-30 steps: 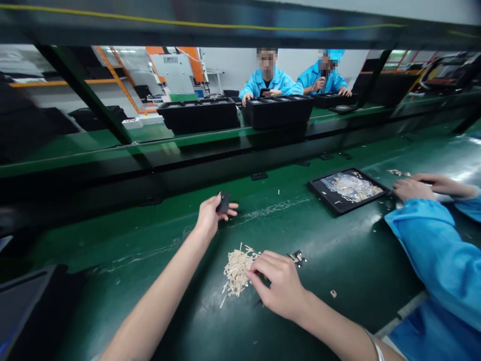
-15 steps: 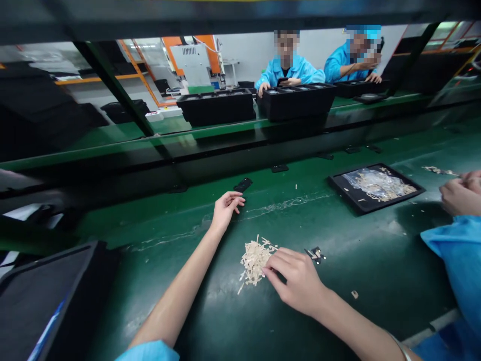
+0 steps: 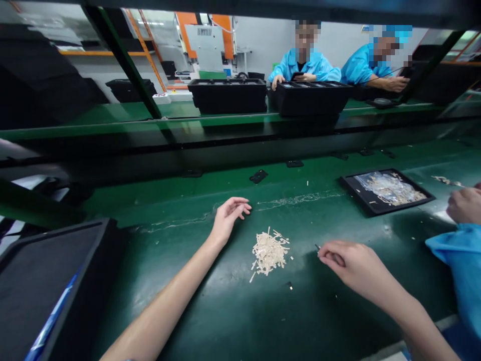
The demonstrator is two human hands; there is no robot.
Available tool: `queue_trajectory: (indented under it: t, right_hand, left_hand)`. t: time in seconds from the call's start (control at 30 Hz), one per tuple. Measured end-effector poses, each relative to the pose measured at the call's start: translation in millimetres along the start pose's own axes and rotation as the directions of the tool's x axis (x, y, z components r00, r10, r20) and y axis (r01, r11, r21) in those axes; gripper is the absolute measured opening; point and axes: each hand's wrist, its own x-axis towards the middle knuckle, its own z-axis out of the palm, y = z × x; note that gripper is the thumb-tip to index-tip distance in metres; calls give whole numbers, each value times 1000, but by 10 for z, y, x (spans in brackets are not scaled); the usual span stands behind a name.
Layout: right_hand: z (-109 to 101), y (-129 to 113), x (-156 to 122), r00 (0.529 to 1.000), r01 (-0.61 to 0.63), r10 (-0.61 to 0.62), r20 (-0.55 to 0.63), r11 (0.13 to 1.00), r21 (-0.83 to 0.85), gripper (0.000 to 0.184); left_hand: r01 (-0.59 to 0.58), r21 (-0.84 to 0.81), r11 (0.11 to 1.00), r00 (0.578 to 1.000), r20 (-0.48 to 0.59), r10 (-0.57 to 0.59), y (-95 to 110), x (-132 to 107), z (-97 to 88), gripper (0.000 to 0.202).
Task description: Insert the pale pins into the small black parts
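Note:
A loose heap of short pale strips (image 3: 269, 252) lies on the green tabletop (image 3: 210, 311). My left hand (image 3: 230, 218) hovers or rests just behind and left of the heap, fingers loosely curled, holding nothing. Right of the heap, my right hand (image 3: 349, 260) is closed in a pinch near the table surface. The tip of a small dark piece (image 3: 317, 247) pokes out at its fingertips; the rest is hidden by the hand. One small dark bit with a pale end (image 3: 289, 286) lies in front of the heap.
At the right, a black tray (image 3: 370, 209) holds a clear bag and pale strips, near another person's hand (image 3: 464, 204). Flat black pieces (image 3: 258, 176) lie along the back. A black bin (image 3: 112, 240) stands at left. Two people sit across behind black crates (image 3: 311, 100).
My right hand has left the heap and moved right, now covering where several small dark pieces lay. My left hand stays behind the heap. The view has shifted slightly.

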Motion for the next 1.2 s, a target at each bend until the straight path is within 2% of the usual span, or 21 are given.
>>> queue_trajectory:
  t: [0.1, 0.17, 0.23, 0.37, 0.5, 0.63, 0.73, 0.8, 0.87, 0.93, 1.0, 1.07, 1.2]
  right_hand:
    - [152, -172, -85, 994, 96, -98, 56, 995, 31, 11]
    - [264, -288, -98, 984, 157, -161, 71, 986, 64, 12]
    - [350, -374, -85, 973, 196, -204, 105, 978, 75, 17]
    - [377, -443, -10, 952, 213, -219, 212, 976, 53, 18]
    - [294, -424, 148, 943, 211, -218, 252, 976, 56, 15]
    - [246, -364, 397, 983, 150, -164, 78, 975, 162, 13]
    - [266, -339, 545, 987, 142, -109, -118, 937, 320, 15]
    - [303, -338, 584, 959, 190, -87, -269, 905, 382, 15]
    - [347, -339, 580, 912, 279, -118, -394, 882, 381, 13]
    - [391, -337, 552, 865, 384, -201, -460, 855, 349, 13]
    - [431, -334, 523, 823, 471, -286, -490, 826, 310, 16]
    - [465, -336, 502, 795, 511, -333, -507, 818, 264, 21]
    - [496, -393, 473, 801, 476, -303, -516, 846, 241, 26]
  left_hand:
    - [-88, 184, 979, 994, -53, 100, 38, -95, 44, 16]
    - [-158, 346, 925, 979, -64, 191, 75, -126, 79, 12]
    - [-210, 437, 875, 965, -51, 256, 106, -137, 106, 12]
    - [-283, 476, 832, 945, -10, 327, 128, -131, 130, 13]
    - [-264, 448, 854, 952, -21, 306, 138, -156, 173, 13]
    - [-167, 363, 917, 982, -20, 186, 178, -255, 310, 13]
    - [-25, 215, 976, 997, 75, 9, 195, -343, 446, 15]
    - [126, 64, 990, 972, 192, -136, 196, -388, 526, 22]
    - [290, -65, 955, 913, 318, -255, 194, -422, 584, 28]
    - [409, -140, 902, 852, 413, -323, 190, -449, 618, 32]
    - [474, -187, 860, 817, 459, -351, 181, -473, 632, 32]
    - [504, -224, 834, 803, 478, -356, 167, -493, 635, 32]
    - [492, -257, 832, 818, 462, -341, 154, -522, 633, 31]
